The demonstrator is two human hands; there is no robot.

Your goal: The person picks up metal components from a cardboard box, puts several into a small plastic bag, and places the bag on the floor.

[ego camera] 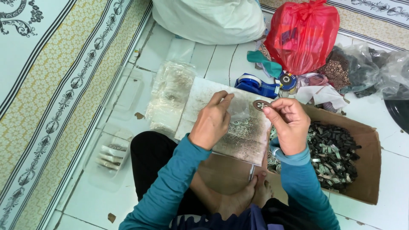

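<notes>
While the left hand (211, 121) pinches a small clear plastic bag (238, 111) by its mouth, apparently to hold it open, the right hand (289, 123) grips a round brown patterned piece (260, 104) between thumb and forefinger at its ten o'clock, above the worn board (238, 140), with the cardboard box (366, 149) of dark pieces at four o'clock.

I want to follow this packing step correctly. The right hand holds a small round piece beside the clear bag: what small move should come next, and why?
Probably slide the round brown piece into the small clear bag. The right hand pinches the piece just at the bag's edge, while the left hand holds the bag at its top over the worn board.
</notes>
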